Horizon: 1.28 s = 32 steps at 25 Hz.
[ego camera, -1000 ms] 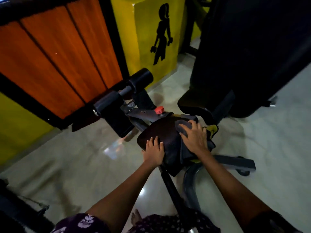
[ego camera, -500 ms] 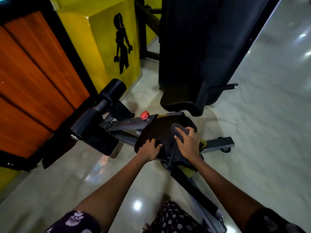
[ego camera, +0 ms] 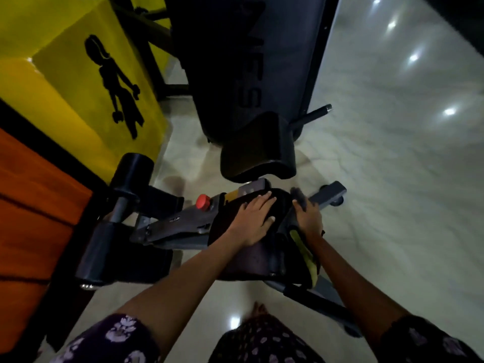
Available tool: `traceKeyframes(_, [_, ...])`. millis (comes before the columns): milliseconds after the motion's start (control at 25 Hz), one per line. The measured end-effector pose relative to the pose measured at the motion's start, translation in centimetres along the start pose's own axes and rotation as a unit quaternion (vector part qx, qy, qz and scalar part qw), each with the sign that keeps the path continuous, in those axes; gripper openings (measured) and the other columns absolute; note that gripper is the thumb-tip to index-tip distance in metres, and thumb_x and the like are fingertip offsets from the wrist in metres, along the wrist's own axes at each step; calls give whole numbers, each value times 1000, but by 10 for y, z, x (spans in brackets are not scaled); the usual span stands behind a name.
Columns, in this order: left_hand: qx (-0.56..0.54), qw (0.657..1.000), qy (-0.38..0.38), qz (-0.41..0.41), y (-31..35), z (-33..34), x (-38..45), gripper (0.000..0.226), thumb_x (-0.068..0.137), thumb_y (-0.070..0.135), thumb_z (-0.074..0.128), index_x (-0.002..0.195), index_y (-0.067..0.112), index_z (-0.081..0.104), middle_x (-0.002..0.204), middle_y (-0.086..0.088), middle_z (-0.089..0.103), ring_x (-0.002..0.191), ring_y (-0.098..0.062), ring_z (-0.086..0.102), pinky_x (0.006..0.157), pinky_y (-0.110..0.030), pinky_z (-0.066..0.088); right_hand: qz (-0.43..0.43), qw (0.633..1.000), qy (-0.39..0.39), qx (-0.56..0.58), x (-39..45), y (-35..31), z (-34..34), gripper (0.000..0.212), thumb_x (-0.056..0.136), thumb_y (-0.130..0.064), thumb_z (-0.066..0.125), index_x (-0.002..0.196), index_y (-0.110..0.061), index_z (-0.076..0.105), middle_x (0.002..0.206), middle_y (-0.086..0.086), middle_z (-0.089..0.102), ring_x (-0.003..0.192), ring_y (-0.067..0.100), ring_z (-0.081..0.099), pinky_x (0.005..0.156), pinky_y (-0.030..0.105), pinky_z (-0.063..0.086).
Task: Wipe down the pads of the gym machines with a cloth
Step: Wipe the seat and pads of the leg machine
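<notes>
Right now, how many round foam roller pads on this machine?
2. One roller pad sits up by the yellow pillar; the other roller pad is nearer the camera, beside the orange panel. More may be hidden behind the frame.

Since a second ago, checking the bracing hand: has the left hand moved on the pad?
Yes. The left hand slid forward from the seat pad's near edge toward the red knob.

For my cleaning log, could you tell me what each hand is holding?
The right hand holds the grey cloth against the seat pad's edge; the left hand rests flat, holding nothing.
</notes>
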<state>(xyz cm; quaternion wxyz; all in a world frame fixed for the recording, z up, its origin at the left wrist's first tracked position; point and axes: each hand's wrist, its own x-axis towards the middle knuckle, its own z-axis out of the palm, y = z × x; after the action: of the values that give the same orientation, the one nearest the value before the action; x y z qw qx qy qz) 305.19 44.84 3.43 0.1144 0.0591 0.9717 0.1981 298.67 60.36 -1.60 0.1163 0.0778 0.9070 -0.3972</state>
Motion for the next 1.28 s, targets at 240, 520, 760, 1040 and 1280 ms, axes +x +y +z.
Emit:
traceKeyframes(240, [106,976,-9,190,-23,6,44,54,100,46,20,148,24,28,158,4,16,146,-17,1,116,-40,-2,-39,985,-11,-168,-63,15,4,49,98,-42,39,145,-27,32,135,15,40,117,36,43,94,46,40])
traceKeyframes(520, [14,959,72,275,-43,26,59,50,98,44,27,137,20,47,148,2,39,140,-18,17,112,-42,10,161,982,-25,-95,-26,-2,-7,44,99,-38,37,140,-24,42,128,15,47,115,36,49,92,41,40])
traceKeyframes(760, [-5,914,84,398,-58,17,95,46,99,42,27,117,21,64,121,-1,62,107,-25,42,89,-42,39,150,951,100,-253,-112,-45,15,48,96,-46,37,143,-36,34,122,5,49,114,29,46,91,40,36])
traceKeyframes(1040, [-32,886,64,458,-64,24,111,41,96,31,33,119,16,63,125,-3,61,119,-25,46,97,-41,33,275,908,161,-272,-89,-64,30,42,95,-47,35,134,-35,46,121,7,53,109,31,49,90,44,36])
traceKeyframes(1280, [-71,881,54,464,-64,23,111,45,97,32,29,123,13,61,127,-6,60,120,-33,51,97,-42,40,17,838,222,-499,-153,-55,89,66,73,-50,60,135,-28,50,125,14,58,101,33,44,86,48,32])
